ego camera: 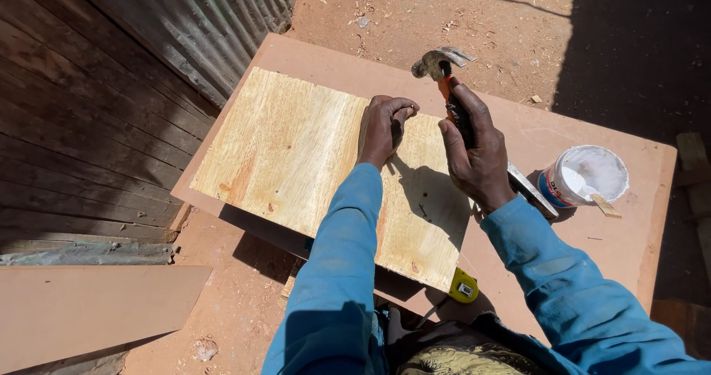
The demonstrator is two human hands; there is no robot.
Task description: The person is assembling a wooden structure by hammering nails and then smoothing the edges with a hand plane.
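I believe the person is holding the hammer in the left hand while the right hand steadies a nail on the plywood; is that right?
Not quite: the hands are swapped. In the head view, the right hand has its grip on the hammer, while the left hand steadies the nail on the plywood.

The right hand (478, 153) covers the middle of the orange-and-black hammer handle (446, 94). Under the fingertips of the left hand (383, 129) something small is pinched against the pale plywood sheet (296, 153); it is too small to tell. The yellow tape measure (464, 285) sits partly under the sheet's corner. The flat metal tool (535, 192) disappears beneath the right wrist. Both blue sleeves run off the bottom edge.
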